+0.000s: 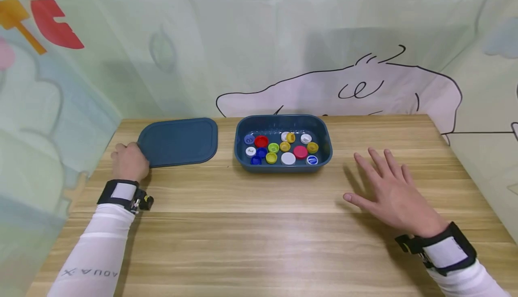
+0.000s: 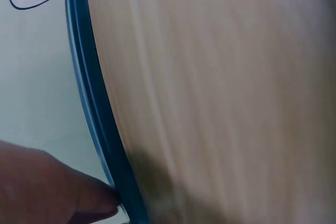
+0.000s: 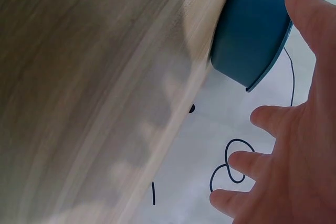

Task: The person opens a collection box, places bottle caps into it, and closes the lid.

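Note:
My left hand [image 1: 130,161] is at the left edge of a flat dark-blue lid [image 1: 178,142], gripping it with curled fingers. In the left wrist view a digit [image 2: 79,195] presses against the lid's rim [image 2: 94,87]; the rest of that hand is hidden there. A dark-blue rectangular box [image 1: 283,169] stands uncovered to the right of the lid. Inside it lie several bottle caps [image 1: 300,152] in red, blue, yellow, green and white. Over the table to the right of the box, my right hand [image 1: 390,193] has its fingers spread and holds nothing.
The wooden table [image 1: 259,238] ends at a back edge close behind the lid and box. A printed cloth [image 1: 251,41] hangs behind it and along the sides. Both wrists wear black straps with small cameras.

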{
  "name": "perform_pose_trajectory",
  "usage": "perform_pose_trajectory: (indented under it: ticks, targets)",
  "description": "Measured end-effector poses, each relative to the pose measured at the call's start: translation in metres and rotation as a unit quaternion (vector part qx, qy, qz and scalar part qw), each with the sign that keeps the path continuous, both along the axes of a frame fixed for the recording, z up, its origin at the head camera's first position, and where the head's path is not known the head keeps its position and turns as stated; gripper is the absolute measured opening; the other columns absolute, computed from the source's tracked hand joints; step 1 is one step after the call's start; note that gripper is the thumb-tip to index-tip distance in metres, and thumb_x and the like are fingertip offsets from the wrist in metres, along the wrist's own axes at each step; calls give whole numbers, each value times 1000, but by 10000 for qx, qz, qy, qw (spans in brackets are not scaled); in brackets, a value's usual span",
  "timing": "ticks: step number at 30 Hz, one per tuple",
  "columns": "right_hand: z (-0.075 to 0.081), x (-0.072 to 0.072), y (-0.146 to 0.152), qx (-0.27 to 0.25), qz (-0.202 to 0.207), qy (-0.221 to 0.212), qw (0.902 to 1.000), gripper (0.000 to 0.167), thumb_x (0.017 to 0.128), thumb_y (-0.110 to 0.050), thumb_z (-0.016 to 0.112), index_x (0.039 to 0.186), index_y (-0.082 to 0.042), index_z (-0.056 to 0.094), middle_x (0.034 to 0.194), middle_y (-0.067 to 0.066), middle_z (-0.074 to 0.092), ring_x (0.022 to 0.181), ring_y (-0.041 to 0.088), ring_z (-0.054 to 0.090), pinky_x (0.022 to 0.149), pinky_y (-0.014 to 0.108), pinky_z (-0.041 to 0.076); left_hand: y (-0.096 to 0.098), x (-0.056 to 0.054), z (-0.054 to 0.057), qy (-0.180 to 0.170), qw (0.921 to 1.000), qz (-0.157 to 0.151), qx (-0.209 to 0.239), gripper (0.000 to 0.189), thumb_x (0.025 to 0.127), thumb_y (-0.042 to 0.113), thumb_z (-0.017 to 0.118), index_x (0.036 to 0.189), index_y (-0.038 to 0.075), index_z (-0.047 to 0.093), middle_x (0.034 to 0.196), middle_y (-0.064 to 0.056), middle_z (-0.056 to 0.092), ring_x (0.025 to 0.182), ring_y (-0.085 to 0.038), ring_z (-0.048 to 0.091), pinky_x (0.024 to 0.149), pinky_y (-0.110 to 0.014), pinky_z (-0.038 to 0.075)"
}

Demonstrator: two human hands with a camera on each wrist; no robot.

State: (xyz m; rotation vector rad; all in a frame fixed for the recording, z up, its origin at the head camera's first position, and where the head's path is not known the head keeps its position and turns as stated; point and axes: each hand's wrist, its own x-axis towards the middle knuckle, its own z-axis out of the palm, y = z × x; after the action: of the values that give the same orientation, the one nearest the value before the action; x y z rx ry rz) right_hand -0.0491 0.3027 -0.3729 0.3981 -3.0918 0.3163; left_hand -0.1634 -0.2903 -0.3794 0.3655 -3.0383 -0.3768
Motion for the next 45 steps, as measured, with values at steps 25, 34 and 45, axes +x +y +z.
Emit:
perform_pose_trajectory:
  ticks: [25,34,45]
  targets:
    - [10,10,-26,-51,132,-18,9999,94,86,-72,58,156,-15,31,151,24,35,136,50,29,104,74,20,0,56,25,-1822,9659,-1834,165,62,86,5,65,130,-28,36,120,-47,50,101,-50,60,82,-57,51]
    - [5,15,-62,-92,632,-497,9967,79,87,-71,56,136,-9,59,129,15,59,121,37,53,100,64,38,20,87,30,-2098,9504,-2248,460,70,82,8,74,129,-27,36,118,-43,54,97,-39,61,85,-54,51]
    - [1,25,-110,-434,1214,-676,9893,61,85,-65,66,118,-14,70,108,-3,61,98,12,56,90,39,51,57,115,28,-2194,9382,-2471,1033,81,79,11,79,140,-17,34,87,-11,63,72,-19,57,61,-36,49]
